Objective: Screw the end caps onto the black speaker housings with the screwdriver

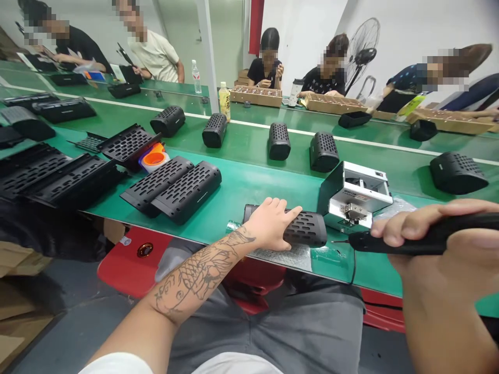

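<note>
My left hand (272, 221) lies over a black perforated speaker housing (306, 228) at the near edge of the green bench, fingers curled on its top. My right hand (423, 234) is wrapped round a black electric screwdriver (374, 242); its thin bit points left toward the housing's right end, a short gap away. A small white and black box-like device (356, 200) stands just behind the housing.
Two more perforated housings (177, 189) lie to the left by an orange tape roll (154, 158), with stacked black grille parts (54, 174) beyond. Several housings (323, 150) ride the green conveyor (253, 150). Other people sit at the far side with wooden trays (255, 96); a fan (362, 52) stands behind.
</note>
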The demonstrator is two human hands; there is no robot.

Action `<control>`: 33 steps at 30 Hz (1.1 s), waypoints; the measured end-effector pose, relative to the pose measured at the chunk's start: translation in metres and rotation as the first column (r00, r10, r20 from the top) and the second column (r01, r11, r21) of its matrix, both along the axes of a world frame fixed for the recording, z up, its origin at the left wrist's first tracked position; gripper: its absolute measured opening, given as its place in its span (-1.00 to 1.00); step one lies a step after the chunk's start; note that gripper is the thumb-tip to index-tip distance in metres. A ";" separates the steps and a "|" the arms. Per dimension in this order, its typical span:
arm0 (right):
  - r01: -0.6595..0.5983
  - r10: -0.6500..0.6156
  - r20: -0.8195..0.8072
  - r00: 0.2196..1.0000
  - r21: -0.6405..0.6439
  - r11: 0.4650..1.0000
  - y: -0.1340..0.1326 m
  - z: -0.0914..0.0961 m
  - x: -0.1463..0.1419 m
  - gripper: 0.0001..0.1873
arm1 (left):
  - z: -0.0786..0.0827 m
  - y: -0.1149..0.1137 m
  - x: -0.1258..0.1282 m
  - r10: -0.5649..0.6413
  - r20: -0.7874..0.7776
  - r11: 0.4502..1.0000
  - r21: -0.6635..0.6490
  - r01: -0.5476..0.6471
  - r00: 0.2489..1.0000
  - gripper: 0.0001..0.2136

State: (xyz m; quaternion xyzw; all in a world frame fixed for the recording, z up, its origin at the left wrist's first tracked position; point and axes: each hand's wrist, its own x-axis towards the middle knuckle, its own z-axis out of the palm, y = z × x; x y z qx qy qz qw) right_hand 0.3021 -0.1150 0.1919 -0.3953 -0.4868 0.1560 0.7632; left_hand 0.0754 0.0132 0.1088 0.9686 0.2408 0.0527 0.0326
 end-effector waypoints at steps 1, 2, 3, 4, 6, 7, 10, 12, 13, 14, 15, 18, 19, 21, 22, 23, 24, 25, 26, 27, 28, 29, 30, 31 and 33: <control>-0.048 0.048 0.019 0.999 -0.008 0.999 -0.001 -0.002 -0.005 -0.50 | 0.001 0.001 0.000 0.002 -0.007 1.000 -0.008 -0.002 1.000 0.04; -0.088 0.088 0.035 0.995 -0.015 0.996 0.000 -0.005 -0.009 -0.55 | 0.002 0.003 0.000 0.002 -0.013 1.000 -0.016 -0.003 1.000 0.04; -0.125 0.126 0.045 0.991 -0.028 0.992 0.002 -0.010 -0.012 -0.60 | 0.002 0.004 0.001 0.002 -0.017 1.000 -0.021 -0.003 1.000 0.05; -0.148 0.149 0.052 0.987 -0.036 0.988 0.005 -0.015 -0.014 -0.63 | 0.002 0.005 0.001 0.002 -0.018 1.000 -0.025 -0.002 1.000 0.05; -0.162 0.165 0.061 0.984 -0.046 0.986 0.012 -0.023 -0.017 -0.66 | 0.002 0.006 0.002 0.000 -0.013 1.000 -0.029 0.000 1.000 0.05; -0.162 0.165 0.064 0.984 -0.055 0.985 0.016 -0.026 -0.017 -0.67 | 0.002 0.006 0.002 -0.001 -0.010 1.000 -0.029 0.001 1.000 0.05; -0.169 0.177 0.069 0.982 -0.106 0.980 0.023 -0.029 -0.020 -0.67 | 0.001 0.006 0.003 -0.004 -0.002 0.999 -0.032 0.004 1.000 0.03; -0.207 0.217 0.074 0.973 -0.125 0.970 0.025 -0.028 -0.021 -0.69 | 0.001 0.006 0.003 -0.010 0.001 0.999 -0.039 0.010 1.000 0.00; -0.234 0.245 0.080 0.966 -0.125 0.964 0.026 -0.027 -0.022 -0.71 | 0.002 0.006 0.003 -0.012 0.004 0.999 -0.043 0.012 1.000 -0.01; -0.260 0.272 0.083 0.959 -0.128 0.957 0.026 -0.027 -0.022 -0.72 | 0.002 0.006 0.003 -0.014 0.006 0.999 -0.049 0.014 1.000 -0.02; -0.283 0.296 0.084 0.952 -0.136 0.949 0.026 -0.026 -0.022 -0.73 | 0.003 0.007 0.003 -0.015 0.007 0.998 -0.056 0.016 1.000 -0.03; -0.323 0.341 0.091 0.936 -0.172 0.931 0.025 -0.028 -0.022 -0.71 | 0.004 0.007 0.003 -0.015 0.002 0.997 -0.074 0.015 1.000 -0.04; -0.331 0.351 0.093 0.932 -0.181 0.926 0.024 -0.028 -0.022 -0.70 | 0.005 0.007 0.003 -0.012 -0.002 0.997 -0.079 0.012 1.000 -0.04; -0.346 0.369 0.097 0.925 -0.190 0.919 0.025 -0.030 -0.020 -0.70 | 0.006 0.007 0.004 -0.003 -0.012 0.996 -0.085 0.002 1.000 -0.03; -0.353 0.375 0.095 0.922 -0.192 0.916 0.025 -0.030 -0.018 -0.71 | 0.006 0.006 0.004 0.002 -0.019 0.996 -0.086 -0.004 1.000 -0.03; -0.359 0.381 0.092 0.920 -0.193 0.913 0.026 -0.030 -0.017 -0.72 | 0.007 0.006 0.004 0.007 -0.025 0.996 -0.088 -0.009 1.000 -0.03; -0.364 0.385 0.088 0.919 -0.192 0.911 0.027 -0.030 -0.017 -0.72 | 0.008 0.006 0.005 0.010 -0.031 0.996 -0.089 -0.013 0.999 -0.03; -0.369 0.390 0.083 0.917 -0.191 0.909 0.028 -0.031 -0.016 -0.72 | 0.008 0.005 0.005 0.012 -0.037 0.996 -0.090 -0.016 0.999 -0.03; -0.373 0.393 0.079 0.916 -0.192 0.908 0.029 -0.031 -0.016 -0.72 | 0.009 0.005 0.005 0.014 -0.042 0.996 -0.091 -0.017 0.999 -0.03; -0.375 0.395 0.077 0.915 -0.194 0.906 0.029 -0.032 -0.017 -0.72 | 0.010 0.005 0.005 0.014 -0.045 0.996 -0.091 -0.018 0.999 -0.03; -0.375 0.395 0.075 0.916 -0.196 0.906 0.029 -0.032 -0.018 -0.71 | 0.010 0.006 0.005 0.014 -0.048 0.996 -0.091 -0.019 0.999 -0.03; -0.371 0.392 0.073 0.917 -0.200 0.907 0.028 -0.033 -0.019 -0.71 | 0.010 0.006 0.005 0.015 -0.049 0.996 -0.090 -0.019 0.999 -0.03; -0.365 0.385 0.071 0.920 -0.204 0.908 0.027 -0.033 -0.020 -0.71 | 0.010 0.006 0.005 0.016 -0.049 0.996 -0.088 -0.020 0.999 -0.03; -0.357 0.378 0.068 0.923 -0.208 0.910 0.026 -0.033 -0.021 -0.71 | 0.010 0.006 0.005 0.019 -0.048 0.996 -0.085 -0.023 0.999 -0.03; -0.344 0.364 0.062 0.929 -0.213 0.915 0.023 -0.030 -0.019 -0.71 | 0.010 0.005 0.006 0.033 -0.046 0.996 -0.083 -0.037 0.998 -0.03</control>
